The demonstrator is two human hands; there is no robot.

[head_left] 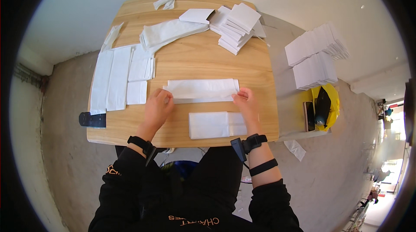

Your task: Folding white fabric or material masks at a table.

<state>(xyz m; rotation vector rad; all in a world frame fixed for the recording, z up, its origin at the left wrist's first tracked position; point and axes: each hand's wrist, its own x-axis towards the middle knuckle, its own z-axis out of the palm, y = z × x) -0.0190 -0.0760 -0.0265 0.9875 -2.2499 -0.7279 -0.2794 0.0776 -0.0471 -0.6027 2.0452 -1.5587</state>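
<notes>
A long white folded sheet (203,89), thin and slightly see-through, lies across the wooden table in front of me. At its left end, my left hand (159,107) is closed with thumb and fingers pinching the edge. Its lower right corner is pinched by my right hand (247,107). Nearer to me, beside my right hand, rests a flat white folded packet (209,125) with a translucent right part. Whether the sheet is paper or plastic film I cannot tell.
Several white folded strips (118,78) lie at the table's left, and a stack of white sheets (167,32) behind. White envelope-like packets (236,26) pile at the back right. On the grey side surface stand white stacks (314,69) and a yellow bag (333,110). A dark phone-like object (92,120) juts over the left edge.
</notes>
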